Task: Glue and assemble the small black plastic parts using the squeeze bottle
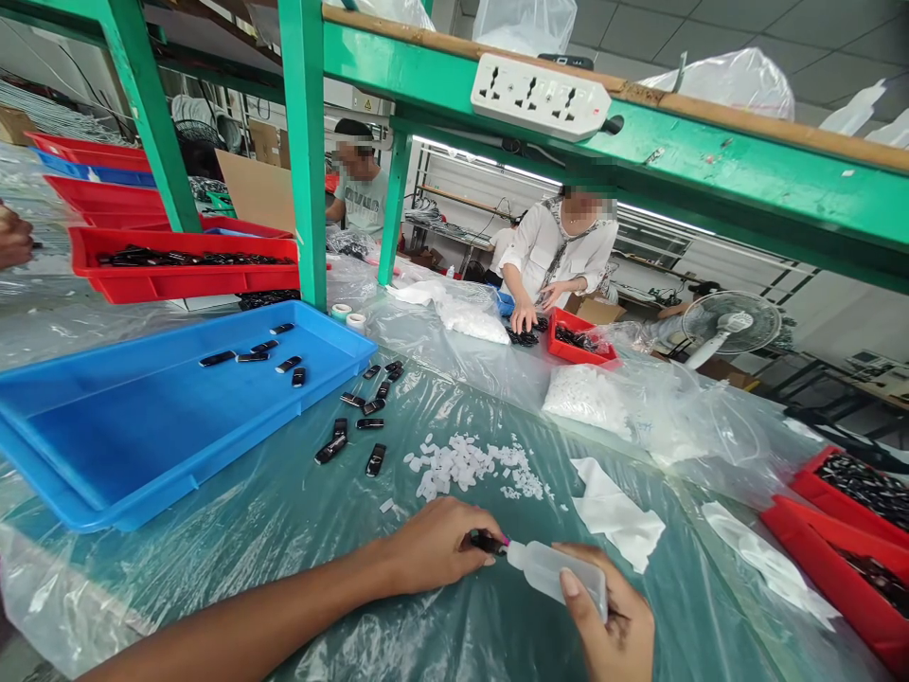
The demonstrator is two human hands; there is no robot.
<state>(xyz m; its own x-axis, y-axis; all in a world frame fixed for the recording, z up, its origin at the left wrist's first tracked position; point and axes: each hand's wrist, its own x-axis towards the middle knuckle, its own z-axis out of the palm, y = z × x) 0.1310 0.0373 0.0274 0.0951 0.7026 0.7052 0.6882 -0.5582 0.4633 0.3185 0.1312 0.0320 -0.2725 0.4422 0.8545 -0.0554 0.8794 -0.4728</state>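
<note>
Pinched in the fingers of my left hand (447, 545) is a small black glossy part (487, 541). My right hand (611, 616) grips a translucent squeeze bottle (561, 573), tilted so that its nozzle meets the end of the black part. Just beyond my hands lies a spread of small white translucent pieces (461, 461). Several black parts (376, 459) like the held one are scattered left of the white pieces. A few others rest in the large blue tray (170, 474) at the left.
A green frame (305, 161) with a white power strip (540, 95) crosses above. Red bins (191, 284) of black parts stand left, more red bins (838, 568) right. White cloths (617, 511) and a bag of white pieces (586, 398) lie ahead. A person (558, 246) works across the table.
</note>
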